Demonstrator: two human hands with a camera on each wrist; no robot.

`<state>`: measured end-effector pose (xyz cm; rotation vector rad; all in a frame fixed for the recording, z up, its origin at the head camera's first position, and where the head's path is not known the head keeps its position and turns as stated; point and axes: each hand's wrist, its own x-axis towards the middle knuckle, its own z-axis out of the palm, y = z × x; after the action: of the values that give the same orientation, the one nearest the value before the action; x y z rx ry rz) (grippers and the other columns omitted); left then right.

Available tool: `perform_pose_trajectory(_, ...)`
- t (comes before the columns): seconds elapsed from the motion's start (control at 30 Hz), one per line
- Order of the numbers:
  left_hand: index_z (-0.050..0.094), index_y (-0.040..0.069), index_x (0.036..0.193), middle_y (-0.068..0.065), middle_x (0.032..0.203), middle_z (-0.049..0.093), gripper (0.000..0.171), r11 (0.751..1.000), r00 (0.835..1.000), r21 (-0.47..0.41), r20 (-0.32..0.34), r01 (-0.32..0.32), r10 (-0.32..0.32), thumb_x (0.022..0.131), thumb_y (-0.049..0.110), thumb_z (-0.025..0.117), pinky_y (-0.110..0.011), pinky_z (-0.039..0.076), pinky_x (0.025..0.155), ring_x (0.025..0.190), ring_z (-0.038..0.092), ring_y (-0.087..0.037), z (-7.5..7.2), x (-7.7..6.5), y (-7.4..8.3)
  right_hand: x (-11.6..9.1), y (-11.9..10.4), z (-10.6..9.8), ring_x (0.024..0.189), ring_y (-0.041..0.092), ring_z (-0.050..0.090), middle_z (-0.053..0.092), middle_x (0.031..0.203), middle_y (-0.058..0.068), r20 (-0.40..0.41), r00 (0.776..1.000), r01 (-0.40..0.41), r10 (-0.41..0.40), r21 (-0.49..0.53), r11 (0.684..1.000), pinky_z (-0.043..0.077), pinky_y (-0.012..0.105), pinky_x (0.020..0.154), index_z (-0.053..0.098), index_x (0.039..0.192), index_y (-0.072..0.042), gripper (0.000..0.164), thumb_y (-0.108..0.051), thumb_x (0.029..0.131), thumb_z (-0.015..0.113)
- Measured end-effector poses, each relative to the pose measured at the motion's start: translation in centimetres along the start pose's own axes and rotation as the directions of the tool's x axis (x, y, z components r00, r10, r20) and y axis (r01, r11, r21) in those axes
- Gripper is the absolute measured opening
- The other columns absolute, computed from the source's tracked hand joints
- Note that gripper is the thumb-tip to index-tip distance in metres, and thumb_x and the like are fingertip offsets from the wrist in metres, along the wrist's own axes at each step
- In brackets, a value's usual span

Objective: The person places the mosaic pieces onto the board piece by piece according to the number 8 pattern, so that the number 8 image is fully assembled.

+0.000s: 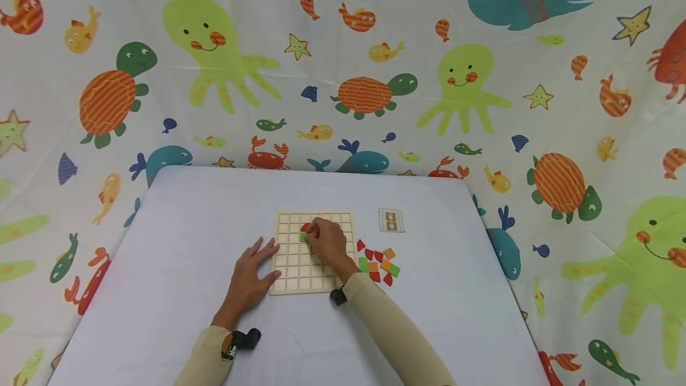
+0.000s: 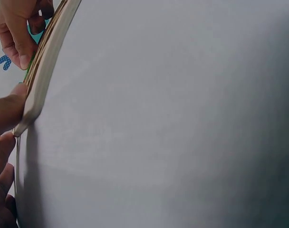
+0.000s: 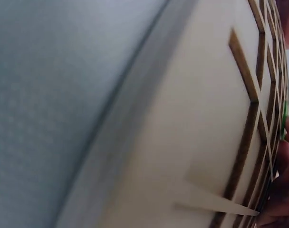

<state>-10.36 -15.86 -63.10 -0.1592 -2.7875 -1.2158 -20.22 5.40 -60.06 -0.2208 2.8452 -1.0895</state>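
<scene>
A wooden grid board (image 1: 284, 282) lies on the table under both hands. Over its upper middle, the right hand (image 1: 328, 242) has its fingers curled and pinches at a green square tile (image 1: 303, 237). A red piece with a rounded edge (image 1: 304, 227) sits just above that tile, partly covered by the fingertips. In the left wrist view the right fingertips (image 2: 24, 61) are right at the board's surface. The left hand (image 1: 249, 276) rests at the board's left edge, fingers spread and fairly straight. Its thumb (image 2: 14, 102) touches the board near a corner.
Right of the board lie several loose red quarter-round pieces (image 1: 379, 255), orange squares (image 1: 389, 252) and green squares (image 1: 363, 264). Behind them is a small pattern card (image 1: 392, 220) with a printed grid. A cloth with sea animals (image 1: 364, 148) hangs behind the white table (image 1: 203, 225).
</scene>
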Motion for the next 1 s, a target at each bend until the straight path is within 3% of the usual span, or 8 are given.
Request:
perform_pose_trajectory(0.2, 0.060, 0.010, 0.150, -0.010, 0.164, 0.050, 0.066, 1.000, 1.000, -0.007, 0.018, 0.003, -0.003, 0.088, 0.013, 0.084, -0.067, 0.020, 0.130, 0.160, 0.032, -0.044, 0.2, 0.1, 0.0, -0.5, 0.2, -1.0, 0.073, 0.004, 0.057, 0.066, 0.081, -0.012, 0.027, 1.000, -0.013, 0.013, 0.007, 1.000, 0.043, 0.022, 0.056, 0.074, 0.098, -0.024, 0.011, -0.022, 0.092, 0.083)
perform_pose_trajectory(0.4, 0.060, 0.010, 0.151, -0.009, 0.165, 0.049, 0.067, 1.000, 1.000, -0.004, 0.028, 0.014, -0.014, 0.089, 0.013, 0.084, -0.066, 0.020, 0.131, 0.160, 0.031, -0.044, 0.2, 0.2, 0.2, -2.0, 1.6, -3.3, 0.078, 0.010, 0.063, 0.073, 0.089, -0.004, 0.025, 0.999, -0.024, 0.021, 0.139, 0.990, 0.049, 0.027, 0.064, 0.078, 0.106, -0.019, 0.018, -0.014, 0.090, 0.084)
perform_pose_trajectory(0.53, 0.061, 0.009, 0.150, -0.011, 0.164, 0.051, 0.066, 1.000, 1.000, -0.002, 0.017, 0.002, -0.002, 0.088, 0.012, 0.084, -0.067, 0.020, 0.130, 0.160, 0.032, -0.044, 0.0, 0.2, 0.4, -3.2, 3.5, -5.0, 0.072, 0.012, 0.060, 0.073, 0.090, -0.001, 0.001, 1.000, -0.028, 0.029, 0.204, 0.979, 0.047, 0.026, 0.060, 0.078, 0.109, -0.016, 0.019, -0.015, 0.091, 0.083)
perform_pose_trajectory(0.77, 0.060, 0.009, 0.151, -0.011, 0.165, 0.049, 0.066, 1.000, 1.000, 0.003, 0.020, 0.005, -0.005, 0.089, 0.013, 0.083, -0.067, 0.020, 0.130, 0.160, 0.031, -0.045, 0.0, 0.2, 0.3, -5.3, 6.8, -7.8, 0.073, 0.013, 0.059, 0.070, 0.084, -0.001, -0.069, 0.995, -0.057, 0.070, 0.175, 0.983, 0.049, 0.025, 0.065, 0.080, 0.105, -0.014, 0.018, -0.010, 0.088, 0.085)
perform_pose_trajectory(1.0, 0.060, 0.009, 0.151, -0.011, 0.164, 0.050, 0.065, 1.000, 1.000, 0.004, 0.015, 0.005, -0.005, 0.090, 0.014, 0.082, -0.068, 0.019, 0.130, 0.160, 0.030, -0.045, -0.1, 0.1, 0.3, -7.0, 8.5, -9.0, 0.076, 0.011, 0.058, 0.066, 0.083, -0.006, -0.005, 0.993, -0.120, 0.120, 0.032, 0.992, 0.047, 0.028, 0.064, 0.079, 0.099, -0.018, 0.018, -0.017, 0.085, 0.090)
